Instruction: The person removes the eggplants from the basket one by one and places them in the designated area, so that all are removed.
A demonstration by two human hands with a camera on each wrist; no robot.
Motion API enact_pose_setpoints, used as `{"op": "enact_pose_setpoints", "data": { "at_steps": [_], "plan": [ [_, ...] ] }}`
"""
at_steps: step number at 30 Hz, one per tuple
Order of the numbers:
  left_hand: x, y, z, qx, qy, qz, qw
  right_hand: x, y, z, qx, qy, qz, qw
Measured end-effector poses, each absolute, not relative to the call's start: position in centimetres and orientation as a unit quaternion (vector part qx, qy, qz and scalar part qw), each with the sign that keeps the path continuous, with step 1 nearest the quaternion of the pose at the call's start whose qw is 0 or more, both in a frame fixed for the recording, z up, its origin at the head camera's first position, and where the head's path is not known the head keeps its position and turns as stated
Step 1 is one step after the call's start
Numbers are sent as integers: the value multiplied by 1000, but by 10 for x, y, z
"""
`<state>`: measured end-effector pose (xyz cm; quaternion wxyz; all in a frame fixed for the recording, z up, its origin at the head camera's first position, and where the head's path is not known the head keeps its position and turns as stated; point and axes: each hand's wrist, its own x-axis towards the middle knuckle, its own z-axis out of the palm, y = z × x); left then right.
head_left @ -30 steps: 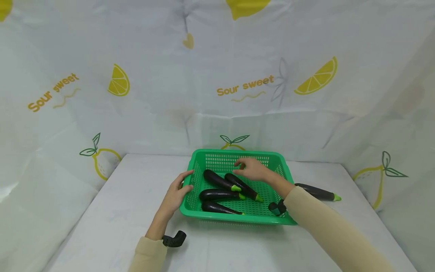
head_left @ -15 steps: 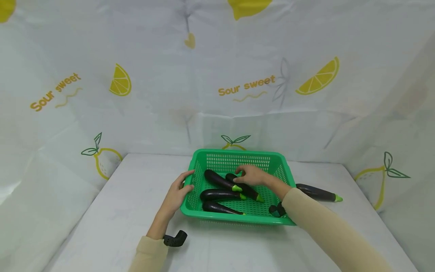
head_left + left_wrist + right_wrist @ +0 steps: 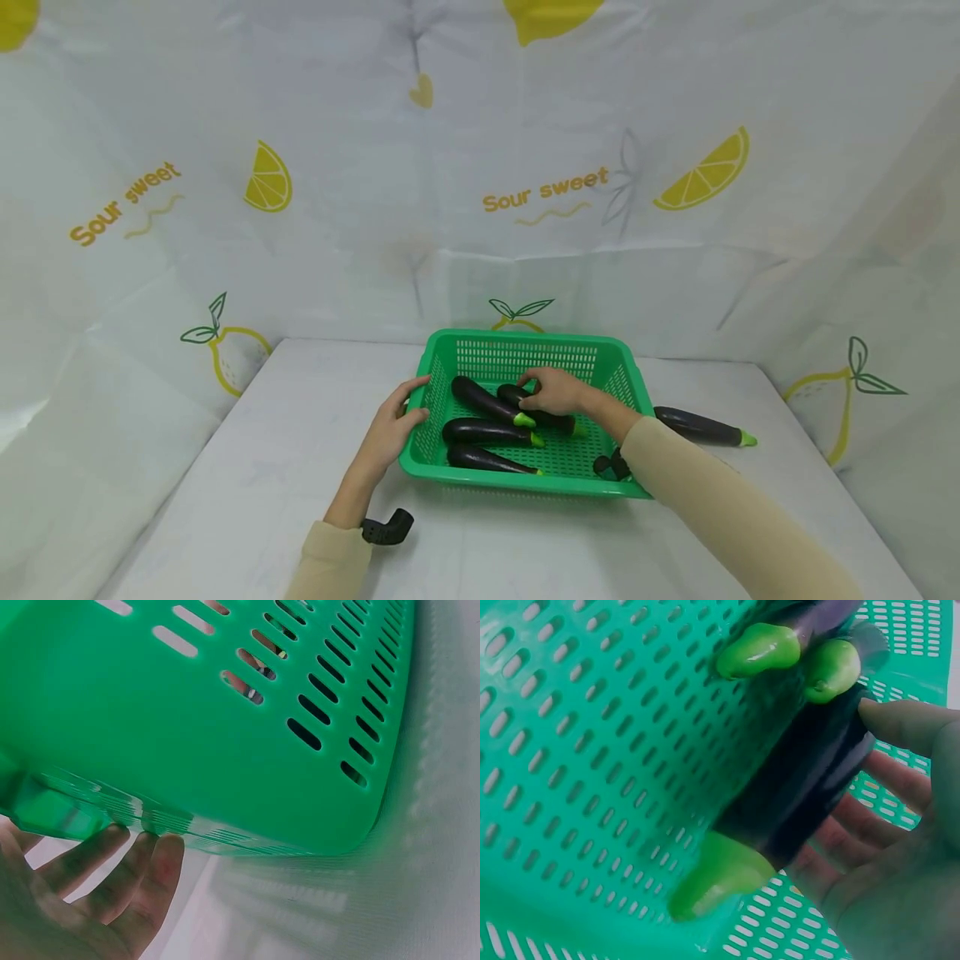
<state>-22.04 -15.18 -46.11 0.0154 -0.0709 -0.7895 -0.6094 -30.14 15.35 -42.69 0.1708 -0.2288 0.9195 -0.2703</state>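
A green slotted basket [image 3: 525, 340] sits mid-table with several dark purple eggplants in it. My right hand [image 3: 551, 392] is inside it and grips the rightmost eggplant [image 3: 508, 392]. In the right wrist view the thumb [image 3: 907, 724] and fingers [image 3: 855, 840] wrap that eggplant [image 3: 802, 780], whose green stem points at the camera. Other eggplants [image 3: 483, 431] lie beside it. My left hand [image 3: 405, 408] rests on the basket's left rim; in the left wrist view its straight fingers [image 3: 127, 862] lie under the rim of the basket [image 3: 225, 750].
One more eggplant [image 3: 701, 426] lies on the white table right of the basket. A lemon-print cloth [image 3: 480, 208] walls in the back and both sides. Bare tabletop [image 3: 300, 417] stretches left of the basket and in front of it.
My right hand came down from above the basket onto the rightmost eggplant and closed round it, and the eggplant's stem end has shifted slightly. The left hand has stayed on the rim.
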Motion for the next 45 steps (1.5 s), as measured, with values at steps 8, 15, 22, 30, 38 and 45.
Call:
{"op": "enact_pose_setpoints", "data": {
  "at_steps": [8,15,22,30,38,45],
  "plan": [
    [-220,-151,-460,-71,-787,-612,13,-297,156,-409,-231,916,-284,166],
    [-218,-151,-460,-65,-791,-609,13,-294,162,-394,-245,909,-300,153],
    [-218,-152,-458,-63,-790,-610,8,-288,168,-372,-246,904,-316,151],
    [-220,-152,-459,-69,-788,-611,7,-280,178,-349,-241,911,-310,125],
    [-219,-153,-458,-70,-790,-609,7,-272,182,-336,-253,910,-313,102],
    [-219,-152,-458,-73,-788,-611,6,-256,191,-321,-258,914,-304,77]
  ]
}}
